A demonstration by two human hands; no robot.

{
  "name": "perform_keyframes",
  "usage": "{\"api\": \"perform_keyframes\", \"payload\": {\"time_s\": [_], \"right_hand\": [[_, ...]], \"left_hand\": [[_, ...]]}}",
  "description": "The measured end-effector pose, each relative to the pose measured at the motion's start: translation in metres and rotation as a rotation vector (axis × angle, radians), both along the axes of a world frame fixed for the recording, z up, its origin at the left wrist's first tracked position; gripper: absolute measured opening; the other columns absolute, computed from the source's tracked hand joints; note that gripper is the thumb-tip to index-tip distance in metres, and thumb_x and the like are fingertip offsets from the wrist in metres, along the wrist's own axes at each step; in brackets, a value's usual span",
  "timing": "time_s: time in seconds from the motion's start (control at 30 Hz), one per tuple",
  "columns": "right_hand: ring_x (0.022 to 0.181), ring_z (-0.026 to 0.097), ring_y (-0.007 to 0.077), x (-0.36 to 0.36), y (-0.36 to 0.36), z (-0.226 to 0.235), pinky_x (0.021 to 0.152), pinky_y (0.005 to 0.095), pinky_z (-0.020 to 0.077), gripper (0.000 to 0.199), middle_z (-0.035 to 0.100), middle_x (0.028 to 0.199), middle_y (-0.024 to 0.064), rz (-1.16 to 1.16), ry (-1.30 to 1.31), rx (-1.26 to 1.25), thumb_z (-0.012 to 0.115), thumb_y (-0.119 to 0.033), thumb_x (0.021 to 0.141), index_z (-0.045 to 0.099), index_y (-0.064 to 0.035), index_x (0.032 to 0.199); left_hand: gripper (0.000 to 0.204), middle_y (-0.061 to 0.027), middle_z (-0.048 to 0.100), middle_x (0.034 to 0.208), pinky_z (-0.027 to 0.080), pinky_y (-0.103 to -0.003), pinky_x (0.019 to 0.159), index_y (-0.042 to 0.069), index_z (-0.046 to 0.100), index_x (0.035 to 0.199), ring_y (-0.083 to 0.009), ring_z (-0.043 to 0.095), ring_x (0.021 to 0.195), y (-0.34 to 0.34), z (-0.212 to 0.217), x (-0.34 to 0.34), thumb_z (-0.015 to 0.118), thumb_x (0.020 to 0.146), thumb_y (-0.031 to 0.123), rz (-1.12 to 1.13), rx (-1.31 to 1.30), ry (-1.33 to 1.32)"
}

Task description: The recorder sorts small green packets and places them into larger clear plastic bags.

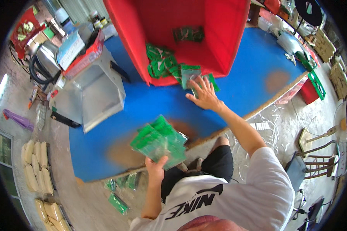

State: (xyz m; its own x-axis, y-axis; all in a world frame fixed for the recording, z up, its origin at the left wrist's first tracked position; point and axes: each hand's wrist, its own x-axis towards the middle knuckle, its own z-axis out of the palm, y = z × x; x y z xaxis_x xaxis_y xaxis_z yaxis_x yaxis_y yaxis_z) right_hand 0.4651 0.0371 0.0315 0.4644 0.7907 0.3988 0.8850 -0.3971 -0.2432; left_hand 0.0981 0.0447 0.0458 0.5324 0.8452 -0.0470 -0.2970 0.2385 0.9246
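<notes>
My left hand (156,168) is closed on a fanned stack of green-and-clear plastic packets (160,140), held over the near edge of the blue table. With fingers spread, my right hand (205,94) lies over a few more green packets (190,72) at the mouth of a red bin (138,46). The bin rests on its side, its opening toward me. Inside, a heap of green packets (158,61) fills the left corner, and a darker bunch of packets (189,34) lies deeper in. Whether my right fingertips press on a packet is hard to make out.
The blue table (150,100) has worn brown patches. At its left stand a clear plastic box (100,92) and a metal kettle (46,57). Several green packets (117,203) lie on the floor below. Filled sacks (36,165) are stacked at left; a chair (312,165) stands at right.
</notes>
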Motion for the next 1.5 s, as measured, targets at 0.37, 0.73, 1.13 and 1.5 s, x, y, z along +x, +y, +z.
{"api": "perform_keyframes", "payload": {"time_s": [0.37,0.73,1.13,1.5], "right_hand": [[0.142,0.029,0.0423,-0.122,-0.086,0.041,0.114,0.0651,0.0187,0.057,0.039,0.15,0.0187,0.339,-0.076,-0.089,0.055,-0.05,0.094,0.056,-0.0105,0.136],[0.116,0.054,0.044,-0.155,-0.073,0.028,0.1,0.0499,0.0415,0.047,0.059,0.122,0.0261,0.282,0.125,0.062,0.056,-0.038,0.096,0.058,0.0014,0.121],[0.137,0.034,0.0466,-0.053,0.01,-0.012,0.114,0.0533,0.0265,0.1,0.036,0.146,0.0324,0.148,-0.177,-0.053,0.055,-0.075,0.08,0.045,0.0042,0.14],[0.094,0.06,0.0249,-0.181,-0.107,0.009,0.073,0.0381,0.0508,0.029,0.061,0.1,0.0128,0.576,0.238,0.201,0.072,-0.016,0.085,0.063,-0.0027,0.11]], "left_hand": [[0.058,-0.0105,0.059,0.133,0.041,-0.048,0.109,0.002,0.049,0.136,-0.0301,0.054,0.124,-0.059,-0.026,-0.082,0.073,0.085,0.013,-0.212,-0.7,-0.5],[0.048,-0.0109,0.061,0.13,0.043,-0.047,0.108,0.001,0.051,0.132,-0.0288,0.057,0.122,-0.052,-0.044,-0.068,0.067,0.087,0.006,-0.078,-0.743,-0.398],[0.072,-0.0118,0.055,0.136,0.038,-0.049,0.111,0.002,0.044,0.14,-0.0318,0.05,0.128,-0.042,-0.055,-0.084,0.076,0.077,0.012,-0.144,-0.661,-0.363],[0.075,-0.0108,0.046,0.148,0.012,-0.069,0.116,0.012,0.049,0.141,-0.0334,0.039,0.14,-0.035,-0.001,-0.065,0.08,0.074,0.025,-0.318,-0.789,-0.608]]}}
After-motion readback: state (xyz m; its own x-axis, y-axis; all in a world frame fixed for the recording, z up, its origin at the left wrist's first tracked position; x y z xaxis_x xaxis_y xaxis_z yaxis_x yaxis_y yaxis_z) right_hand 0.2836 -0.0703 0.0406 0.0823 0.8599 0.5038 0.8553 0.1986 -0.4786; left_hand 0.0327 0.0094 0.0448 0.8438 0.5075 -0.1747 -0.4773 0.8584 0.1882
